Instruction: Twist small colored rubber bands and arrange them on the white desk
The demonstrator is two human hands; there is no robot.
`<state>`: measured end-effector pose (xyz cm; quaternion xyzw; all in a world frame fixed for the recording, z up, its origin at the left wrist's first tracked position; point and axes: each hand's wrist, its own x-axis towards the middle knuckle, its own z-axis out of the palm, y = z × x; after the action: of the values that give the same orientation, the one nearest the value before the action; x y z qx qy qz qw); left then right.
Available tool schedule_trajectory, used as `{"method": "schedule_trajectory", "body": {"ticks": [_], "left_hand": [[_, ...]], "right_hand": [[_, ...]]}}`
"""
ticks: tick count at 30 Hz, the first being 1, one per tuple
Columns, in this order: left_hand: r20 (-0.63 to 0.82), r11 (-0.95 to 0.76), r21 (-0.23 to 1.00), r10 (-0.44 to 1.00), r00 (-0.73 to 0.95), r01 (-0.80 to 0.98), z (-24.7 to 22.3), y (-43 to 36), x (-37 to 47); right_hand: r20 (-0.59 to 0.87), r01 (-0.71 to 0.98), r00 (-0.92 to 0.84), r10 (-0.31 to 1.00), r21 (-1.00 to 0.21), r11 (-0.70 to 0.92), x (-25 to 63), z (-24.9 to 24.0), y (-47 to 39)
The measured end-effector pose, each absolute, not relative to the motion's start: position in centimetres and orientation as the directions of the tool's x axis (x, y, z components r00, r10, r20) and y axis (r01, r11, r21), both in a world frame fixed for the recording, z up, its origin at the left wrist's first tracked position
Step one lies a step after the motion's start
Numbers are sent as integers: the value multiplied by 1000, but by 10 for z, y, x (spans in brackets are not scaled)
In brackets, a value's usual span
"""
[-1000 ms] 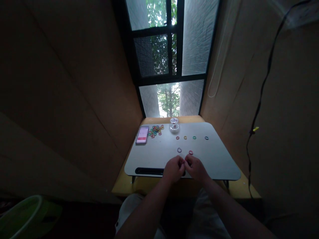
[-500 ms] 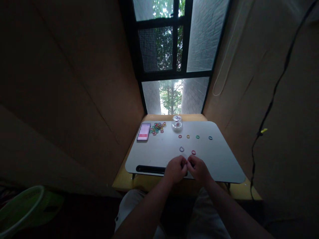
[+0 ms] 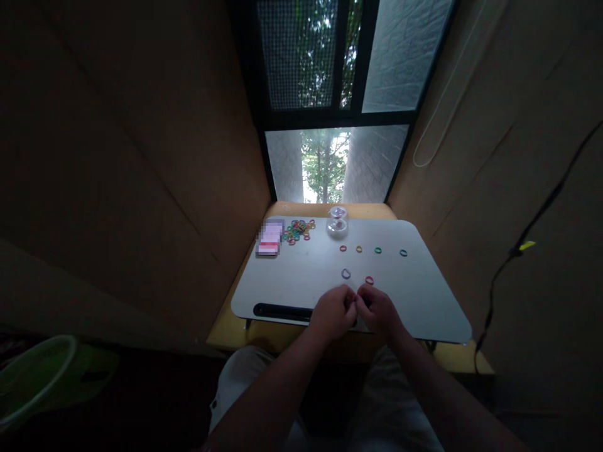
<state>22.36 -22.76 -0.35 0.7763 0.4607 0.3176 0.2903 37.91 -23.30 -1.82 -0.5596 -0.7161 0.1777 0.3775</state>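
My left hand (image 3: 335, 309) and my right hand (image 3: 377, 307) meet over the front part of a white lap table (image 3: 277, 276). Fingers on both are pinched together, tips touching; whatever they hold is too small and hidden to make out. Just beyond the hands lie a purple band (image 3: 346, 274) and a pinkish-red band (image 3: 369, 280). Farther back a row of small bands runs across: red (image 3: 343, 248), yellow (image 3: 358, 249), green (image 3: 377, 250) and dark blue (image 3: 403, 253).
A heap of several coloured bands (image 3: 299, 230) sits at the back left beside a phone (image 3: 270, 237). Clear round containers (image 3: 337, 225) stand at the back edge. A black slot (image 3: 282, 312) lies along the front edge. A dark cable (image 3: 516, 251) hangs at right.
The camera view has tilted slightly downward, so the window and table sit higher in the picture. My hands stay together in the same pinch; the bands on the table lie as before.
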Motion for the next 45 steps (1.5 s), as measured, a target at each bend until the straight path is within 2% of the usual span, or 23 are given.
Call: {"method": "schedule_trajectory", "body": {"ticks": [19, 45], "left_hand": [[253, -424, 711, 899, 358, 562, -5, -231, 226], [254, -418, 726, 901, 352, 546, -8, -230, 226]], "right_hand": [[389, 658, -86, 917, -669, 346, 378, -20, -240], [385, 675, -74, 920, -660, 331, 376, -16, -242]]}}
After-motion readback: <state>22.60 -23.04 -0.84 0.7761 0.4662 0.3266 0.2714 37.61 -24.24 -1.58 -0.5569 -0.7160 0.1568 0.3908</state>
